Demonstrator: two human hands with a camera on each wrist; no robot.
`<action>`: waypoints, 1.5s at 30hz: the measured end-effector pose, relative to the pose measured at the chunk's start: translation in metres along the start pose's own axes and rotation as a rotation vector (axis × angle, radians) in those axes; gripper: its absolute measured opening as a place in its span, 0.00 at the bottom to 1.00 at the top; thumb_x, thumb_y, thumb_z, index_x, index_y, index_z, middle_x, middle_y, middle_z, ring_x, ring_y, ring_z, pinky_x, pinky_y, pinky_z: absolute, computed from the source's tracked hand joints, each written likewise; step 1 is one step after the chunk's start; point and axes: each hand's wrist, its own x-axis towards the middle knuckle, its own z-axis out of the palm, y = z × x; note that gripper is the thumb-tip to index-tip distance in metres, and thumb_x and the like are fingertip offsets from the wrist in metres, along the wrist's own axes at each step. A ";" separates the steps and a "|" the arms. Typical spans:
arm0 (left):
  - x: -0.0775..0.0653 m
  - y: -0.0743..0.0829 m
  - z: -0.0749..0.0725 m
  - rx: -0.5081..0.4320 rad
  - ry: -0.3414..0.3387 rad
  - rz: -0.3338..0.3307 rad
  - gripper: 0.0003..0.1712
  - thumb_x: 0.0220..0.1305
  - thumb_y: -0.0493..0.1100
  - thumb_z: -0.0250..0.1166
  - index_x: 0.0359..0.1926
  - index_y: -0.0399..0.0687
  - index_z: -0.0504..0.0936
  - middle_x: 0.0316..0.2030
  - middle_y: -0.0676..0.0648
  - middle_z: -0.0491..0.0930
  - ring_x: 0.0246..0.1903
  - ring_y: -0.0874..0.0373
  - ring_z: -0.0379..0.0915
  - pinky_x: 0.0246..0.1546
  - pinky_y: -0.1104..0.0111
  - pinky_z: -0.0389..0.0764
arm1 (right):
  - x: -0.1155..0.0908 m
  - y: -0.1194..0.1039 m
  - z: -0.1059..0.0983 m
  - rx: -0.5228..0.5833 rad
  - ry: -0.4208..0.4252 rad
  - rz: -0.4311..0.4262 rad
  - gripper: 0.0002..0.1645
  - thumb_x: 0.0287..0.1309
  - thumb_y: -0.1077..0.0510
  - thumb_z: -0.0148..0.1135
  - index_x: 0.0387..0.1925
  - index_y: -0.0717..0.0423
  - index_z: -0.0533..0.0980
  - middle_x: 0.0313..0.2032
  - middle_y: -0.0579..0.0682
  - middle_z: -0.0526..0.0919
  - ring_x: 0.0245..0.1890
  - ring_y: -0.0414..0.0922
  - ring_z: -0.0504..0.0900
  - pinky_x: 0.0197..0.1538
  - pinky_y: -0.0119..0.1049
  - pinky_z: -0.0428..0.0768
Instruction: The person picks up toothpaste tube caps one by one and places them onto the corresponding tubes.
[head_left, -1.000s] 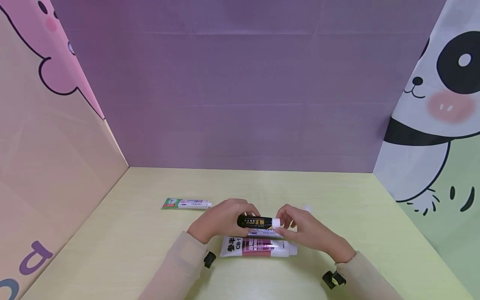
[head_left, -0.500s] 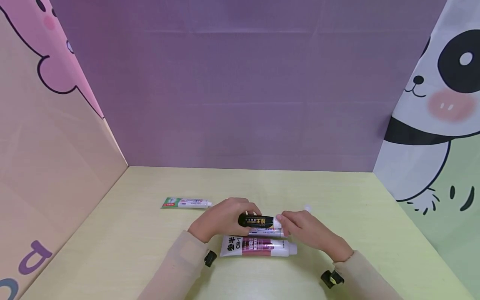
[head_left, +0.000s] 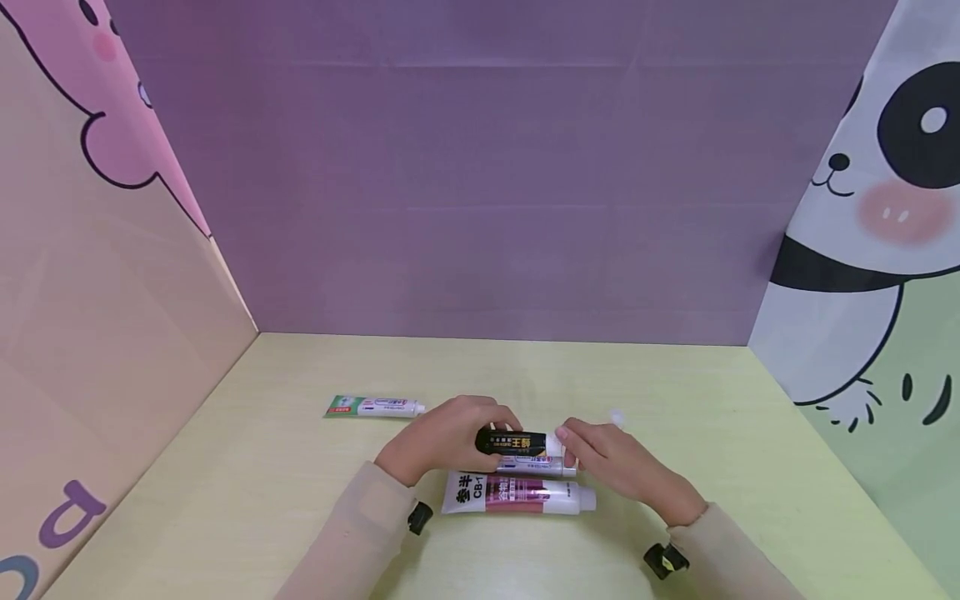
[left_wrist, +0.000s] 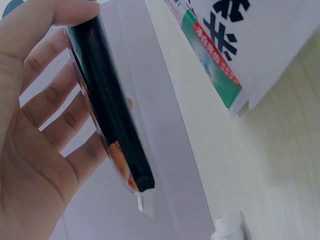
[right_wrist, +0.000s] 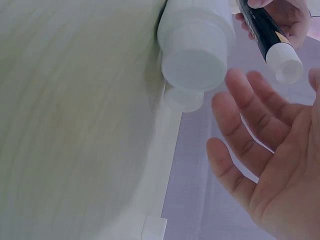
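My left hand (head_left: pixel 453 437) grips a black tube with gold lettering (head_left: pixel 519 442), raised over the table with its white cap (head_left: pixel 555 445) pointing right. My right hand (head_left: pixel 618 462) is at the capped end. From the head view its fingertips overlap the cap, but in the right wrist view the right fingers (right_wrist: pixel 245 120) are spread and a small gap separates them from the cap. Below the black tube lie a white tube (head_left: pixel 536 466) and a larger white and purple tube (head_left: pixel 517 493) marked CB-1, both with caps to the right.
Further back on the left lies a green and white tube (head_left: pixel 375 407). A small white, cap-like piece (head_left: pixel 617 417) sits behind my right hand. Printed panels rise on the left and right, with a purple backdrop (head_left: pixel 480 183) behind the table (head_left: pixel 300 500).
One second ago the right thumb and fingers stood on either side of the cap; the right hand has since turned, bringing the thumb on top. My left hand and the black tube hold nearly still.
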 end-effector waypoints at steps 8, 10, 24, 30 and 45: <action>-0.001 -0.003 0.001 -0.005 0.010 0.020 0.21 0.53 0.41 0.74 0.50 0.54 0.85 0.39 0.60 0.80 0.35 0.66 0.72 0.40 0.73 0.77 | -0.003 0.001 0.000 0.090 0.019 -0.034 0.24 0.66 0.41 0.62 0.53 0.50 0.70 0.42 0.42 0.77 0.37 0.40 0.78 0.39 0.37 0.77; -0.001 -0.003 0.001 -0.006 0.012 0.024 0.21 0.53 0.40 0.74 0.50 0.54 0.85 0.39 0.60 0.80 0.35 0.66 0.72 0.40 0.73 0.77 | -0.002 0.001 0.000 0.099 0.040 -0.074 0.26 0.63 0.44 0.67 0.54 0.52 0.70 0.45 0.42 0.76 0.39 0.41 0.78 0.40 0.38 0.79; 0.000 -0.002 0.001 -0.016 0.003 0.002 0.21 0.53 0.41 0.74 0.50 0.55 0.85 0.39 0.61 0.79 0.36 0.66 0.72 0.41 0.73 0.77 | 0.000 -0.001 0.001 0.059 0.108 -0.218 0.21 0.55 0.62 0.74 0.44 0.48 0.71 0.41 0.41 0.75 0.37 0.40 0.78 0.40 0.37 0.82; 0.000 -0.001 0.001 -0.012 0.001 -0.003 0.21 0.53 0.41 0.74 0.50 0.55 0.85 0.39 0.61 0.79 0.36 0.66 0.72 0.41 0.72 0.77 | 0.001 0.000 0.002 0.035 0.124 -0.241 0.20 0.55 0.62 0.74 0.43 0.48 0.71 0.39 0.40 0.75 0.35 0.39 0.78 0.37 0.34 0.81; 0.001 0.000 0.001 0.001 0.010 0.000 0.20 0.54 0.41 0.74 0.50 0.55 0.85 0.38 0.60 0.79 0.36 0.66 0.72 0.41 0.72 0.77 | 0.000 0.001 -0.001 0.049 0.061 -0.127 0.14 0.66 0.46 0.65 0.44 0.48 0.73 0.31 0.38 0.77 0.32 0.38 0.76 0.35 0.35 0.79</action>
